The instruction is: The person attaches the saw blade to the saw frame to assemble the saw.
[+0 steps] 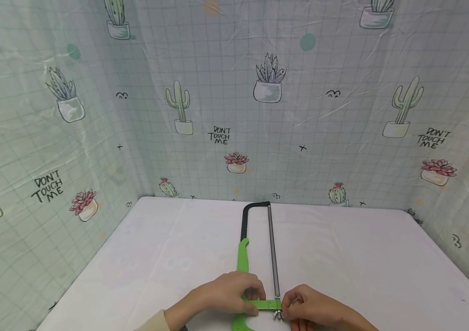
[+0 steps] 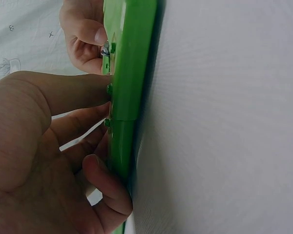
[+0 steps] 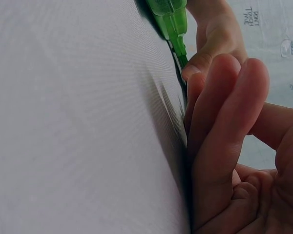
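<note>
A hacksaw with a green and black frame [image 1: 242, 259] lies on the white table, its long grey blade [image 1: 273, 250] on the right side and the black bow pointing away from me. My left hand [image 1: 232, 290] grips the green frame near the handle end, fingers curled over it; the left wrist view shows the thumb pressed along the green edge [image 2: 132, 63]. At the near end of the blade sits a small metal wing nut [image 1: 278, 315]. My right hand [image 1: 313, 305] pinches it between thumb and curled fingers. Part of the green handle is below the head view.
White cloth covers the table [image 1: 362, 257] on both sides of the saw. Behind and beside it hangs a pale curtain [image 1: 226, 82] printed with cacti and grid lines. The saw's black tip comes close to the table's back edge.
</note>
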Motion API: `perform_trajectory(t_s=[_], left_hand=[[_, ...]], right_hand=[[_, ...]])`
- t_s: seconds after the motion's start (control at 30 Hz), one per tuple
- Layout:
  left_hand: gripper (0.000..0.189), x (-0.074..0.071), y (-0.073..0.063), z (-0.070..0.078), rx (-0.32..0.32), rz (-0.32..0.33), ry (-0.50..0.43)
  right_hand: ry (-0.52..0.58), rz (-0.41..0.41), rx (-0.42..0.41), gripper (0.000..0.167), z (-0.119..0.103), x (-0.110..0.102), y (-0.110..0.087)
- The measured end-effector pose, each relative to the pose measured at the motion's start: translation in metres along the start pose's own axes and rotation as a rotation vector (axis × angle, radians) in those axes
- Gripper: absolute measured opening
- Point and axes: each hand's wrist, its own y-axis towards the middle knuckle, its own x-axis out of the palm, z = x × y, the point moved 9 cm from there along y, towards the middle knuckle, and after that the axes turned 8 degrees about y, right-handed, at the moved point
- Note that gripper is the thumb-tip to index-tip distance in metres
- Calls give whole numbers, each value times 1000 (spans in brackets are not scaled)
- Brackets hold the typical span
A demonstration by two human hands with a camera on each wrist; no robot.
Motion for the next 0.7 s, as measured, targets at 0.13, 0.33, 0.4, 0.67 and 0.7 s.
perform_trajectory(t_s=[0.13,0.33,0.4,0.67,0.7], left_hand=[[20,-1,0,1,4,4,0],[21,-2,-1,1,-3,7,0],[21,-1,-1,0,-2,4,-1],[21,-1,-1,1,-2,1,-15],[21,-1,-1,1,-1,2,-16]], right_hand=[[5,-4,-5,13,-2,0,0],[23,-12,-7,13,0,-1,1],[40,-13,0,11,2,-1,2],[72,-12,1,9,5,-2,3],[69,-11,0,10,4,-2,3]])
